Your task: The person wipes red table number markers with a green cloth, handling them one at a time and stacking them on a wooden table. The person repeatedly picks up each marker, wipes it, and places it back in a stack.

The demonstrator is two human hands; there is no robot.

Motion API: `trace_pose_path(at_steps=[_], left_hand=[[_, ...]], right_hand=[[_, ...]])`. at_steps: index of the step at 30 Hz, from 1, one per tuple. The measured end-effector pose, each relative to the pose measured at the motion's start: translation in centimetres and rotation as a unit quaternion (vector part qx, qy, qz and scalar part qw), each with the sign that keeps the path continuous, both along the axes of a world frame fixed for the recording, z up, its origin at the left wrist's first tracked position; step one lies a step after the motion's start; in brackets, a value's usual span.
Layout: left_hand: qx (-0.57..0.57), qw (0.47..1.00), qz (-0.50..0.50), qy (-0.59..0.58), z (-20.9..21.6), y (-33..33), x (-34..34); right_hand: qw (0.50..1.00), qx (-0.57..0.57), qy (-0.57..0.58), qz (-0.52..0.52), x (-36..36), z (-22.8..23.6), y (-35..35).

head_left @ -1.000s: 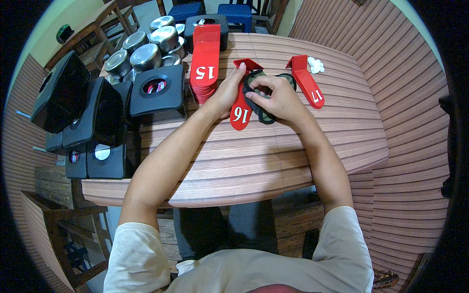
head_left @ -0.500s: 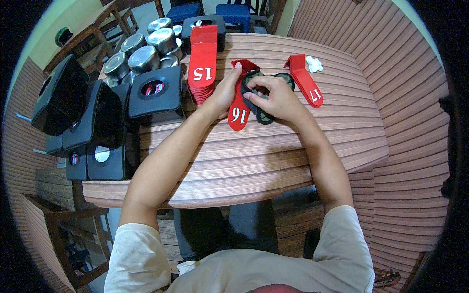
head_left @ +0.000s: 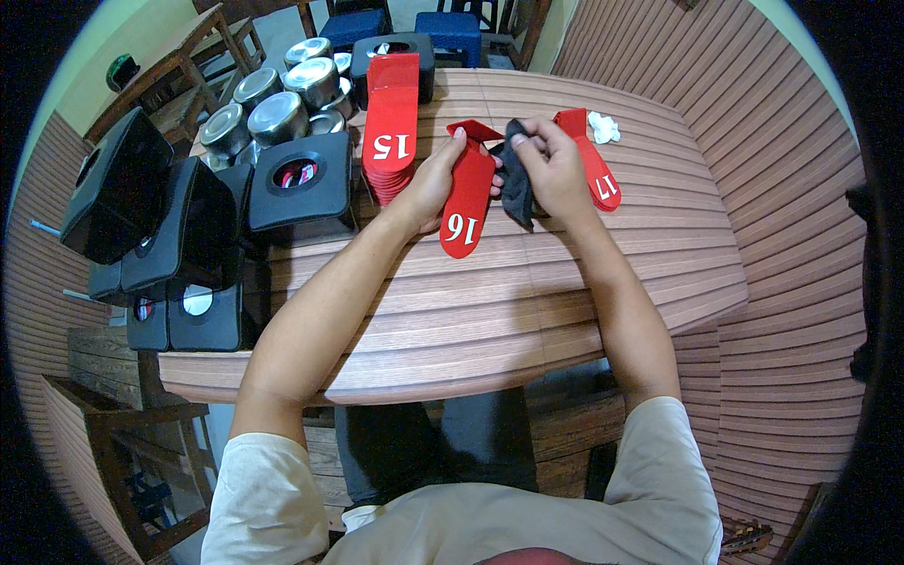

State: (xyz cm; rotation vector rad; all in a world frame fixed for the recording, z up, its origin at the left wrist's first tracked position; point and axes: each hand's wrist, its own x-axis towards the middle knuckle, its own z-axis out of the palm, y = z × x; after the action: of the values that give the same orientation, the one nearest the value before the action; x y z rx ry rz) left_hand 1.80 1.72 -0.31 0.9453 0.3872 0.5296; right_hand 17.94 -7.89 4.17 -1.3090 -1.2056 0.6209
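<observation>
My left hand (head_left: 435, 186) is closed round a red table number sign (head_left: 465, 202) with a rounded end and a bent top, its fingertips showing past the right edge. Just right of it, my right hand (head_left: 554, 169) pinches a dark cloth (head_left: 516, 184) that hangs beside the sign, a little apart from its face. Left of my left hand rises a stack of like red signs (head_left: 390, 122). Another red sign (head_left: 597, 165) lies beyond my right hand, which covers part of it.
Black tissue boxes (head_left: 299, 179) crowd the left side of the wooden table (head_left: 443, 330). Behind them are several round metal tins (head_left: 278, 117). A crumpled white tissue (head_left: 604, 127) lies at the far right, and blue stools (head_left: 448, 33) stand past the far edge.
My right hand has lifted the cloth off the sign's face and drawn it right, uncovering the sign. The cloth now hangs bunched. My left hand keeps its hold.
</observation>
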Motion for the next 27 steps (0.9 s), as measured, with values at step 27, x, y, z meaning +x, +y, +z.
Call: trace_pose_path(at_steps=[27], left_hand=[[0.022,0.999,-0.023,0.019,0.3,-0.6,-0.1]], right_hand=[[0.957,0.128,-0.259,-0.035,-0.1,-1.0,0.5]])
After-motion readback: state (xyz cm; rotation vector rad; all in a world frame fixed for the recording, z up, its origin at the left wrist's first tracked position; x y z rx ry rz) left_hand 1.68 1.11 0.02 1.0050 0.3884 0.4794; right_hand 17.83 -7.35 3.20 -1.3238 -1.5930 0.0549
